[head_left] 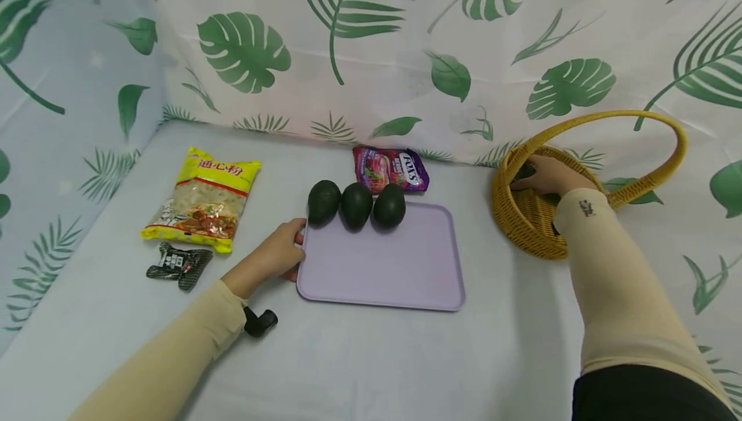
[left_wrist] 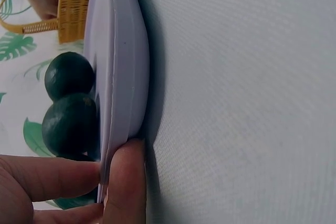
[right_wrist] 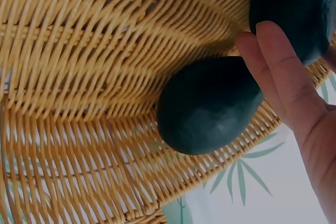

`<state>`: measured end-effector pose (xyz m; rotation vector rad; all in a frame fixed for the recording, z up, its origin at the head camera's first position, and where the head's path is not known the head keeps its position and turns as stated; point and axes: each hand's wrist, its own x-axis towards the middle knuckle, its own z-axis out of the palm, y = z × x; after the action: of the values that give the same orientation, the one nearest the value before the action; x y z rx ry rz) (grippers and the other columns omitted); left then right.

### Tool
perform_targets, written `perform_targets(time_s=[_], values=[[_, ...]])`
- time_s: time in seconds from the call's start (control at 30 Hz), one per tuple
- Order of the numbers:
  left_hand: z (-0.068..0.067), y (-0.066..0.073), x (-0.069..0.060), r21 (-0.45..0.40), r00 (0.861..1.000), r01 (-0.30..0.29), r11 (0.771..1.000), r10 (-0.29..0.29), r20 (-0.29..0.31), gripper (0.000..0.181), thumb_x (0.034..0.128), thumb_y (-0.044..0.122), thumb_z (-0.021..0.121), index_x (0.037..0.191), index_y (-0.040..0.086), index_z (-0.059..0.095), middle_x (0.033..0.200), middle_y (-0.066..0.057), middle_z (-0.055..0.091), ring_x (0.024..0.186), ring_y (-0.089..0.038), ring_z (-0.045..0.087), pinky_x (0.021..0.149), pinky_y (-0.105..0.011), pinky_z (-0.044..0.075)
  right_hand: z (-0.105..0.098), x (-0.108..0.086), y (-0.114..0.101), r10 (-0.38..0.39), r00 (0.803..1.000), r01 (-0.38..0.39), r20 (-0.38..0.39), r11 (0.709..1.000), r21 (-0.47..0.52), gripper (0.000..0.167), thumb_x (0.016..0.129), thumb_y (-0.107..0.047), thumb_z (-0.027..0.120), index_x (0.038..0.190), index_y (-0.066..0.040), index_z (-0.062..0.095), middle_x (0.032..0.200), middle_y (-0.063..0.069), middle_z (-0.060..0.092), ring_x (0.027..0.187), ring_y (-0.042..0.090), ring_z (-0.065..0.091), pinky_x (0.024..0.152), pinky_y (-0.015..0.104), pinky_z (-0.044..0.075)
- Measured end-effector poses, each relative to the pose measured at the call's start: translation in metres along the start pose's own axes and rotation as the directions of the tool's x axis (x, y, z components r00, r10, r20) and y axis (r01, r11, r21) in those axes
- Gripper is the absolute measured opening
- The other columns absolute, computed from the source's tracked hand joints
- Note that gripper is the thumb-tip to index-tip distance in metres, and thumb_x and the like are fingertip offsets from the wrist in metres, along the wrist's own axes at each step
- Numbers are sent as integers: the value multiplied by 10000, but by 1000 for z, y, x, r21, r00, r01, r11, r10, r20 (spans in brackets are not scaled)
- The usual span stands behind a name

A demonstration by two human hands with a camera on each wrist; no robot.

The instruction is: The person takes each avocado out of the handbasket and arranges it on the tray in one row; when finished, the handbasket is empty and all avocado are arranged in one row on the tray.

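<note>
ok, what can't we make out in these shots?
Full contents of the basket: head view, partly blocked by the right grip and sleeve.
Rest of the upper avocado: right wrist view, cut off by the picture's edge.
Nearest avocado on the tray: left wrist view, mostly behind the left grip.
Small print on the black packet: head view, too small.

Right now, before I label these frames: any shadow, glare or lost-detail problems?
Head: lighting mostly even, a soft shadow on the table below the basket; left wrist: scene turned sideways, darker shadow along the tray, avocados dim; right wrist: the lower avocado goes near black with a faint sheen, the fingers clearly brighter; no strong glare anywhere.
</note>
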<state>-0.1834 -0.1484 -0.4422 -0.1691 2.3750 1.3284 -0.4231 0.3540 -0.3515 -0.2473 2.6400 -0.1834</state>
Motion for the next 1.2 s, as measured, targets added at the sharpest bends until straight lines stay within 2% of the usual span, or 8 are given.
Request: perform_targets(time_s=[0.1, 0.2, 0.3, 0.4, 0.53, 0.8, 1.2], values=[[0, 0, -1, 0, 1000, -5, 1000, 5, -3, 725, 839, -50, 494, 1526, -18, 267, 1144, -198, 431, 823, -285, 559, 487, -299, 578, 1, 2, 0, 4, 1000, -4, 10, 1000, 20, 1022, 879, -577, 648, 1556, 11, 159, 1404, 376, 381, 1017, 430, 601, 1026, 715, 359], [-1, 1, -1, 1, 1000, -10, 1000, 10, -5, 724, 831, -55, 491, 1521, -24, 273, 1134, -196, 433, 816, -280, 553, 484, -297, 576, 2, 4, -1, 4, 1000, -4, 15, 999, 45, 1033, 884, -575, 642, 1568, -4, 120, 1399, 378, 384, 1101, 471, 554, 1040, 728, 329], [-1, 2, -1, -5, 1000, -8, 1000, 8, -4, 722, 833, -62, 491, 1520, -20, 276, 1120, -188, 428, 781, -270, 556, 479, -301, 576, 3, 5, 0, 3, 1000, -3, 8, 998, 58, 1060, 877, -592, 639, 1574, -16, 87, 1454, 379, 316, 1275, 536, 385, 1074, 746, 255], [-1, 2, 0, -18, 1000, -3, 1000, 3, 1, 721, 838, -66, 492, 1523, -13, 273, 1117, -184, 421, 740, -263, 560, 478, -309, 583, 5, 8, 0, 3, 1000, -4, 1, 998, 65, 1089, 873, -596, 639, 1579, -28, 36, 1501, 385, 227, 1365, 571, 210, 1095, 754, 193], [0, 1, 0, -23, 1000, -4, 1000, 5, 4, 724, 836, -72, 491, 1523, -13, 270, 1116, -185, 419, 719, -260, 563, 477, -315, 587, 7, 10, 1, 11, 1000, -12, 6, 996, 85, 1094, 882, -583, 636, 1576, -24, 1, 1510, 390, 201, 1376, 580, 179, 1095, 759, 181], [-1, 1, 0, -2, 1000, -17, 1000, 17, -3, 726, 829, -72, 487, 1520, -26, 272, 1112, -190, 431, 739, -260, 564, 475, -306, 585, 11, 14, 3, 0, 1000, 2, -16, 995, 98, 1042, 890, -565, 636, 1587, -61, 48, 1481, 375, 284, 1366, 565, 223, 1089, 756, 201], [-2, 2, -1, 12, 1000, -12, 1000, 12, 3, 719, 838, -69, 484, 1522, -29, 267, 1107, -187, 429, 715, -246, 562, 480, -301, 580, 12, 11, 3, 8, 1000, -6, -19, 994, 107, 1072, 872, -620, 616, 1597, -120, 4, 1545, 355, 180, 1392, 588, 135, 1077, 781, 169]])
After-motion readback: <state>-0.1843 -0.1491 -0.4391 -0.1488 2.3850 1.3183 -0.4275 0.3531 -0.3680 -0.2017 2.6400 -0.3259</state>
